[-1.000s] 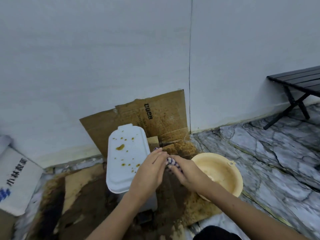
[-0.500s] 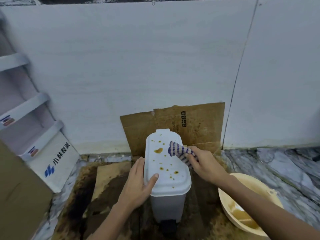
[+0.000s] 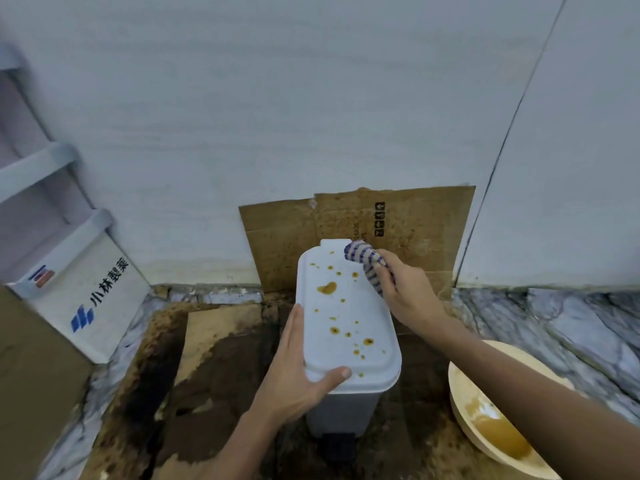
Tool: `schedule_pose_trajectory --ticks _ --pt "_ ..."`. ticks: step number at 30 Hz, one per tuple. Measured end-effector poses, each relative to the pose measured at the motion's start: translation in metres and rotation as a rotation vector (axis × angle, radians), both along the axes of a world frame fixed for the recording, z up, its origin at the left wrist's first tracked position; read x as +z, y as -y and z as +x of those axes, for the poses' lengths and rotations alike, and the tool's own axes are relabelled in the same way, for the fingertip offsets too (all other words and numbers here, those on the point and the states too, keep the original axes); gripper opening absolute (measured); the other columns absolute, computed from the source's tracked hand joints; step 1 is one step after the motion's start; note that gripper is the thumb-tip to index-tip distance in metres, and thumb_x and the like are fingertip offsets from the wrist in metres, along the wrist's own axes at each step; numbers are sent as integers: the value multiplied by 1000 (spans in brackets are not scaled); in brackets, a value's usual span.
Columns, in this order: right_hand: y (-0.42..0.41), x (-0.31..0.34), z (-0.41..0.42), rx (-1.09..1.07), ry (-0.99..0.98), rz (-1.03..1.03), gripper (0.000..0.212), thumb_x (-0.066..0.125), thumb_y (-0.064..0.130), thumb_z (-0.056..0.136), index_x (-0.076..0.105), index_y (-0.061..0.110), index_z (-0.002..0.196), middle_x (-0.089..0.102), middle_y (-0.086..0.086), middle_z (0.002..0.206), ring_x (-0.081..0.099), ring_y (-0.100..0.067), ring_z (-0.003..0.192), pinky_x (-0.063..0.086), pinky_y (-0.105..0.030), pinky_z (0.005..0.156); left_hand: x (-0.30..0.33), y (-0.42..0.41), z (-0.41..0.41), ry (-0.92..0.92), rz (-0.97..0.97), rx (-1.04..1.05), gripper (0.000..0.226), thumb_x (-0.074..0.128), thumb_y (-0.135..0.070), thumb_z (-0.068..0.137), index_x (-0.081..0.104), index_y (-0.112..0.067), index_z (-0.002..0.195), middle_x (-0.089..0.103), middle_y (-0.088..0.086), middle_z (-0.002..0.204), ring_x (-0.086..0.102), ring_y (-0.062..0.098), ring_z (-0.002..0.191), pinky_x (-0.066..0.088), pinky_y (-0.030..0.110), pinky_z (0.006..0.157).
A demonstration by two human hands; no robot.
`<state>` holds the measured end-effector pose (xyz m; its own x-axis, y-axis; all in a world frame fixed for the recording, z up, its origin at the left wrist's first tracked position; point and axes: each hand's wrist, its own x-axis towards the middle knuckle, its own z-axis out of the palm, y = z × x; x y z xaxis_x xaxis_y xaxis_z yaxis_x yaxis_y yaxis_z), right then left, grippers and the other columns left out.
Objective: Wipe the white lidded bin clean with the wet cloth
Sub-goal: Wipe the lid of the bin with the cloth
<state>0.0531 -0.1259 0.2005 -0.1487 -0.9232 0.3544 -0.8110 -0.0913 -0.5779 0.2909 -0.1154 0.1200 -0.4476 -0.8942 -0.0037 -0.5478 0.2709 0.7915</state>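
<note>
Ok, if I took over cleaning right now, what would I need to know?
Left hand grips the near left edge of the white bin, holding it steady.
Right hand holds the striped cloth at the lid's far right corner.
Brown spots are all over the lid, so wiping has barely begun.
Left to do: wipe the whole lid, then the sides. A basin with brownish water sits on the right.

White box (image 3: 86, 299), left side: black characters 小林製薬 over a blue logo mark. Brown cardboard sheet (image 3: 356, 233) against wall: printed "BASE", running vertically, plus black handling symbols incl. up-arrows; remaining print too small to read
</note>
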Motion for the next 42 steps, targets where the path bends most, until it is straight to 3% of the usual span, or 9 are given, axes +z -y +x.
schedule_pose_trajectory --ticks 3,6,10,14,18,24,30,38,42 --pt "1 -17 13 180 -16 25 21 42 24 105 54 40 98 56 17 86 53 0 75 40 -28 69 -4 0 0 -32 -10 -1 132 64 -88 69 -18 -41 160 -18 -31 165 -2 0 156 18 37 127" --pt "1 -40 17 184 -240 113 45 34 34 103 64 10 127 57 -3 136 49 -16 127 36 -33 110 -8 -1 -1 -39 -25 1 131 65 -87 70 -18 -42 160 -16 -29 166 -2 -1 155 15 30 125" --pt "8 -37 26 139 -279 163 56 27 34 102 53 1 138 42 -8 153 34 -20 143 21 -33 121 -11 -3 -3 -46 -34 5 128 66 -85 71 -22 -46 157 -19 -30 165 -4 -3 155 13 28 125" --pt "3 -34 42 289 -262 267 57 21 43 103 28 20 155 20 5 163 10 -9 151 1 -31 124 -16 -4 -3 -63 -42 19 129 66 -86 71 -23 -47 156 -23 -36 162 -4 -4 155 16 30 127" --pt "-11 -30 51 436 -237 401 55 19 46 105 19 26 157 8 15 164 1 -1 150 1 -32 124 -21 -3 -2 -115 -25 29 132 71 -83 69 -20 -46 158 -17 -37 163 2 -9 152 14 19 120" --pt "44 -39 50 225 -470 236 57 17 42 95 41 20 142 38 -1 151 40 -26 131 31 -42 103 -24 -1 -3 -106 -71 15 130 67 -87 68 -21 -47 156 -26 -44 156 -17 -21 144 8 20 120" --pt "115 -46 28 264 -511 339 57 16 37 105 3 20 158 -3 4 166 -6 -10 152 -3 -30 121 -23 -1 -6 -144 -69 30 131 72 -84 67 -17 -48 156 -21 -41 160 -10 -15 150 15 26 123" --pt "85 -46 59 518 -513 276 59 9 47 102 16 28 157 4 10 165 -4 -4 151 -4 -32 122 -25 5 -1 -122 -37 37 136 76 -81 64 -13 -45 159 -15 -42 161 -6 -14 151 17 30 125" --pt "31 -45 59 573 -543 305 57 9 47 104 2 28 158 -8 12 164 -15 -1 149 -10 -30 121 -27 -1 -2 -122 -54 49 135 76 -81 63 -9 -43 160 -6 -38 164 0 -18 149 12 11 120"
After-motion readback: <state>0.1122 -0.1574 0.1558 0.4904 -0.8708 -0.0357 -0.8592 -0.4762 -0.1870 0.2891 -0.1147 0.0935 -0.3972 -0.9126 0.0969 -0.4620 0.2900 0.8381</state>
